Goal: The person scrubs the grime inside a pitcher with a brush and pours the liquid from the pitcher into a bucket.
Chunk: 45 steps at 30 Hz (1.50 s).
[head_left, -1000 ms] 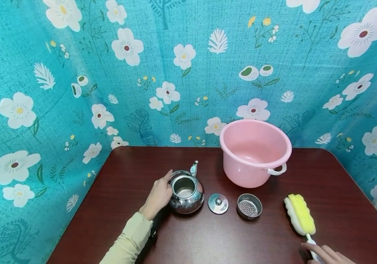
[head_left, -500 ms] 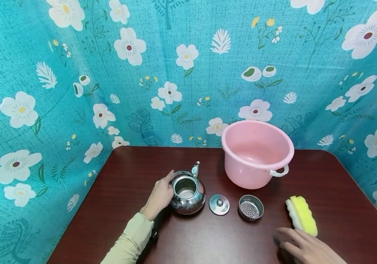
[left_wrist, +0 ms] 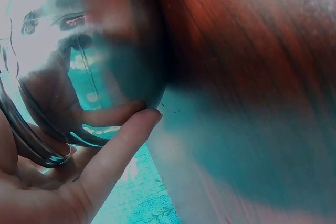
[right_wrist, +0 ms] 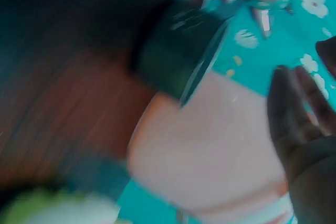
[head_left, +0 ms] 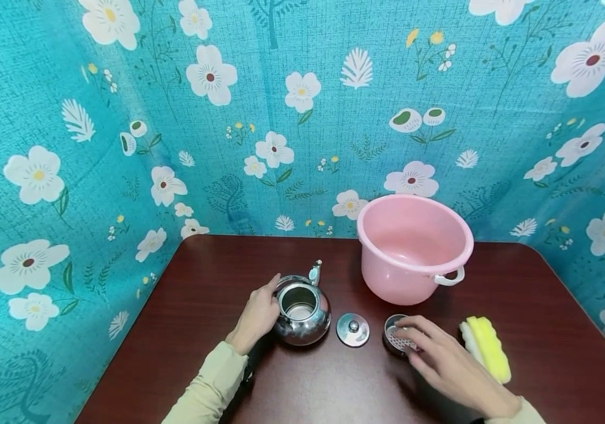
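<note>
Fingers of the left hand [head_left: 255, 312] grip the kettle [head_left: 306, 333] by its handle, on the table [head_left: 218, 265]; tabletop stretches from there to the left edge, and between both forearms. The right hand [head_left: 442, 359], loosely bent and holding nothing, hovers over the strainer [head_left: 402, 341]. The lid [head_left: 353, 334] lies between kettle and strainer; a pink basin [head_left: 403, 280] stands behind, a yellow-white sponge [head_left: 495, 350] just right.

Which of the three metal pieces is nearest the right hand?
The round strainer with the perforated bottom, right of the knobbed lid; the lid lies farther off, and the kettle, held by the left hand, farthest.
</note>
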Available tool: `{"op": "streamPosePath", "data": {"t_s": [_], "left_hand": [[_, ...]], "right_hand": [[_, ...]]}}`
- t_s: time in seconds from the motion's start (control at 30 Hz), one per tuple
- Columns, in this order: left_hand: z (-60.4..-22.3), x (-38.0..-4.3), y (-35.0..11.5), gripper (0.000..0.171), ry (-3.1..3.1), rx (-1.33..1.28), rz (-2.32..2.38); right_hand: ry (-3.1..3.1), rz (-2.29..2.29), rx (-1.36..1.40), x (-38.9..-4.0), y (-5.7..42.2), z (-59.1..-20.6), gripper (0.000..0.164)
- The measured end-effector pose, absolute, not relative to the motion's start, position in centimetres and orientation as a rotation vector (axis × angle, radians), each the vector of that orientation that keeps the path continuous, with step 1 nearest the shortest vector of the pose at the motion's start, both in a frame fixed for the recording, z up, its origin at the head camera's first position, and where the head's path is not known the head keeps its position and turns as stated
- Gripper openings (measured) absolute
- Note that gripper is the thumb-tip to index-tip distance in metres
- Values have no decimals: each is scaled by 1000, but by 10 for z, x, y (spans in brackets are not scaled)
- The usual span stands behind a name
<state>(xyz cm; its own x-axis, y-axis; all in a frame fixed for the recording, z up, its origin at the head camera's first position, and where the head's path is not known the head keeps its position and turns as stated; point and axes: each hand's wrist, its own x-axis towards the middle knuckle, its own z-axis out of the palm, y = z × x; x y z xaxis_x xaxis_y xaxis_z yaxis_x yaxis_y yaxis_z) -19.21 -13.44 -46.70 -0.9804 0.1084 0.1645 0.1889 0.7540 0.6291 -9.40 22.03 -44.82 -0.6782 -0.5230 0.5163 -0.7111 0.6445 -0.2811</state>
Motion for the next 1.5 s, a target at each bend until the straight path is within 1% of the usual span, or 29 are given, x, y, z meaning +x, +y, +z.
{"op": "streamPosePath", "data": {"t_s": [0.1, 0.23, 0.47, 0.7, 1.0, 1.23, 1.43, 1.5], "left_hand": [[-466, -192, -134, 54, -2831, -244, -1034], [-466, -192, -134, 55, -2830, -240, -1046], [-467, -192, -135, 55, -2819, -250, -1039], [-469, -191, -134, 55, -2822, -251, -1031], [-467, -192, -136, 55, -2842, -251, -1019], [-467, -192, -135, 55, -2860, -249, -1002], [-466, -193, -136, 55, -2872, -257, -1027], [-466, -193, -136, 56, -2864, -249, -1039]], "right_hand": [[-2531, 847, 882, -105, 203, -448, 41], [-2591, 1005, 733, -122, 179, -452, 37], [-2595, 1230, 660, -155, 138, -452, 34], [-2821, 1429, 535, -180, 107, -445, 43], [-2917, 1670, 375, -209, 78, -450, 52], [-2991, 1686, 386, -222, 65, -455, 48], [-3056, 1677, 455, -228, 58, -456, 41], [-3067, 1685, 459, -228, 56, -454, 41]]}}
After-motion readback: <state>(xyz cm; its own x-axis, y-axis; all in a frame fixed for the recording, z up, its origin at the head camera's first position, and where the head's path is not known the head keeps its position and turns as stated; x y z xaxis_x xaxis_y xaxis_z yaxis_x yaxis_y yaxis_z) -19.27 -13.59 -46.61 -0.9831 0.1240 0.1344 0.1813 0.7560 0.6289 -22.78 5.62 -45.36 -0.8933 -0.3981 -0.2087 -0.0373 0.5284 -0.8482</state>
